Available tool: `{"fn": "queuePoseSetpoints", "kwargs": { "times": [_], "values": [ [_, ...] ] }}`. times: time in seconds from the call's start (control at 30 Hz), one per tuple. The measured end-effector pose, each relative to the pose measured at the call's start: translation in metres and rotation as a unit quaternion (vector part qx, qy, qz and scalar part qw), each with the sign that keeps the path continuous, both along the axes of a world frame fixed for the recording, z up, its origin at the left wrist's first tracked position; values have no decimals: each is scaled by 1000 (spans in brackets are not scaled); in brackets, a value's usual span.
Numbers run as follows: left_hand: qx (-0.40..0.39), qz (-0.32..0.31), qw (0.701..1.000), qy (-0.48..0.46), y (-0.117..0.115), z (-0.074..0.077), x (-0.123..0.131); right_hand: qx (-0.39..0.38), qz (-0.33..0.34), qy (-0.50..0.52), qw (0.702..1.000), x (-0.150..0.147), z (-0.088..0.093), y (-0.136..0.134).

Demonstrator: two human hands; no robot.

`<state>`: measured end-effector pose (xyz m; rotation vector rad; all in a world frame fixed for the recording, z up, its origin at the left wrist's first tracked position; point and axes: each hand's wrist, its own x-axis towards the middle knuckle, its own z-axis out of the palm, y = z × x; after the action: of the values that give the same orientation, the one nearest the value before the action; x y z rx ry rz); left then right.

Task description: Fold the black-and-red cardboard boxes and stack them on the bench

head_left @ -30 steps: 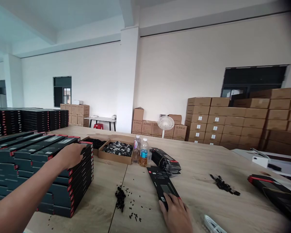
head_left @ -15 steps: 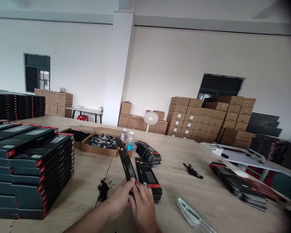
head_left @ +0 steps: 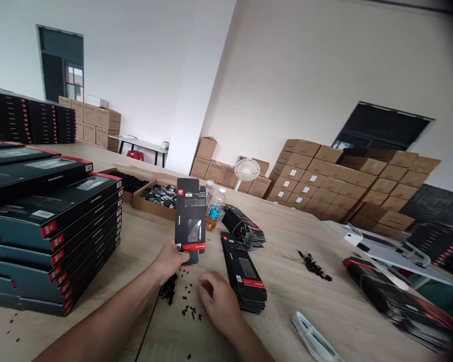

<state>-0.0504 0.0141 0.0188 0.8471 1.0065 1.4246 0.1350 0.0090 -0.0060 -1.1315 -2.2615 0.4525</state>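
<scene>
Left hand (head_left: 171, 261) grasping a flat box (head_left: 190, 208) at centre; right hand (head_left: 219, 301) released, loosely curled.
The wood-grain tabletop (head_left: 279, 296) carries black bits (head_left: 168, 290) at lower centre, a box pile (head_left: 245, 271) beside the right hand, and box stacks (head_left: 86, 226) at left. Beyond: fan (head_left: 247, 169), brown cartons (head_left: 326, 183), pale wall (head_left: 305, 75).

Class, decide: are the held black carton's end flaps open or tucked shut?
Open: on the black carton in the left hand, flaps stick out beyond both ends.
</scene>
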Motion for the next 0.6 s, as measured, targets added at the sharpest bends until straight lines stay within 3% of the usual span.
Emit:
{"fn": "queuePoseSetpoints", "kwargs": {
  "times": [0.13, 0.3, 0.6],
  "values": [
    [4, 13, 1000, 6, 3, -2, 3, -90, 77, -4, 993, -30, 6, 19],
    [-6, 48, 999, 25, 8, -4, -2, -64, 72, -19, 995, -52, -2, 20],
    [38, 43, 996, 62, 13, -13, 0, -14, 38, -79, 996, -44, -4, 9]
  ]
}}
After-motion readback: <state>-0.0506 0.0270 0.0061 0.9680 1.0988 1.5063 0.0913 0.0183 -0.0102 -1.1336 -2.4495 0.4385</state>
